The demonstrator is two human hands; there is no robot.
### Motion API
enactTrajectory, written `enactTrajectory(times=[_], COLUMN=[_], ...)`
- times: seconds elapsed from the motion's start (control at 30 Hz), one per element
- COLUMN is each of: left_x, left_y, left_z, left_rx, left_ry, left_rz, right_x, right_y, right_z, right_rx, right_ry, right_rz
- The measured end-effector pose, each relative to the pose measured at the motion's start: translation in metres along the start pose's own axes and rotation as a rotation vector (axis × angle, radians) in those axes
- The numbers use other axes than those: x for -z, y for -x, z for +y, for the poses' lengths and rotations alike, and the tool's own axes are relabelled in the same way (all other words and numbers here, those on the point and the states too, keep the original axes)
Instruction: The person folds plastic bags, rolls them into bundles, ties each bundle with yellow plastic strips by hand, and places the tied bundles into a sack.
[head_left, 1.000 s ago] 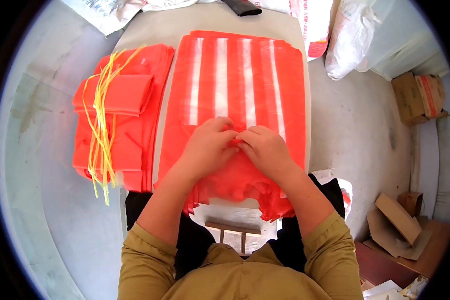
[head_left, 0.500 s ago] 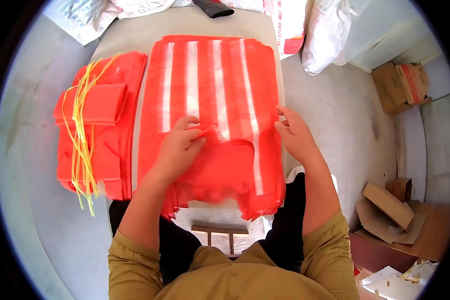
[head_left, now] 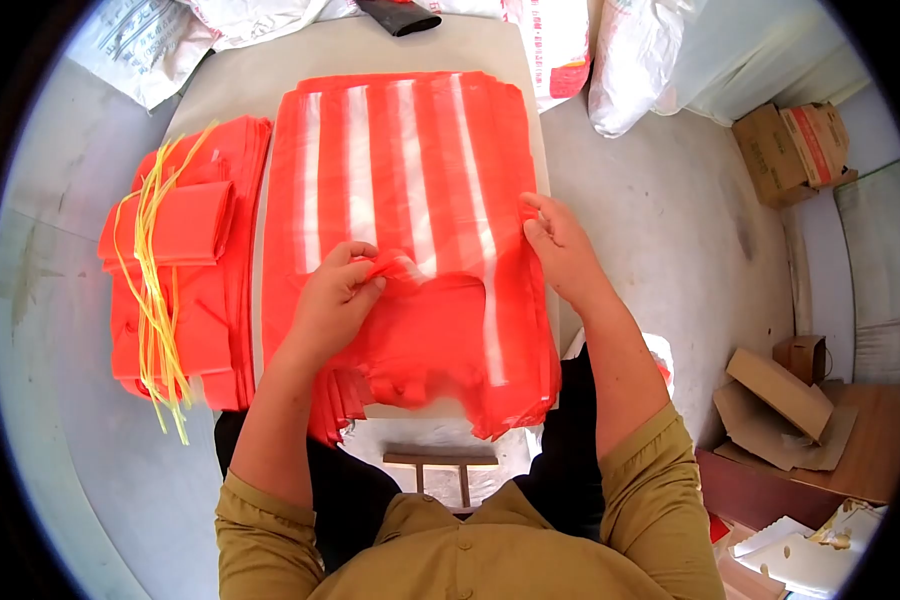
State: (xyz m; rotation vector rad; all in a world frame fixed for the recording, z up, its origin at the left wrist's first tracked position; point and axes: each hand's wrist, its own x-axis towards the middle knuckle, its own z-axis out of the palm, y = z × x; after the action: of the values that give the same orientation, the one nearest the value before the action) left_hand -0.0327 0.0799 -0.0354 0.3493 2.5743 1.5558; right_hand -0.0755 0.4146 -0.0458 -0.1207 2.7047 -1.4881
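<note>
A stack of red plastic bags with white stripes lies in front of me. Their cut-out handle ends point toward my lap. My left hand is closed in a pinch on the top bag's edge near the cut-out, lifting a small fold of it. At the stack's right edge, my right hand pinches the side of the red plastic between thumb and forefinger. Left of the stack lies a second pile of folded red bags, with yellow plastic ties draped over it.
The stacks rest on a pale table. A black object lies at its far edge. White sacks stand behind and to the right. Cardboard boxes sit on the floor at right, and an opened carton is nearer me.
The view has shifted slightly, so the stacks appear farther left. My right hand has closed on the bag's right edge. My left hand keeps its pinch on the fold.
</note>
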Motion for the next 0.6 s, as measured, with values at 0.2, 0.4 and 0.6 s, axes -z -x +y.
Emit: enactTrajectory(times=[0.2, 0.4, 0.6], left_x=[0.003, 0.003, 0.002], left_y=[0.000, -0.001, 0.000], left_z=[0.004, 0.000, 0.001], left_rx=[0.031, 0.039, -0.005], left_ry=[-0.005, 0.010, -0.024], left_rz=[-0.009, -0.017, -0.004], right_x=[-0.006, -0.006, -0.005], right_y=[0.002, 0.001, 0.017], right_z=[-0.002, -0.003, -0.030], right_rx=[0.045, -0.008, -0.075], right_ry=[0.024, -0.056, -0.188], right_rz=[0.050, 0.016, -0.033])
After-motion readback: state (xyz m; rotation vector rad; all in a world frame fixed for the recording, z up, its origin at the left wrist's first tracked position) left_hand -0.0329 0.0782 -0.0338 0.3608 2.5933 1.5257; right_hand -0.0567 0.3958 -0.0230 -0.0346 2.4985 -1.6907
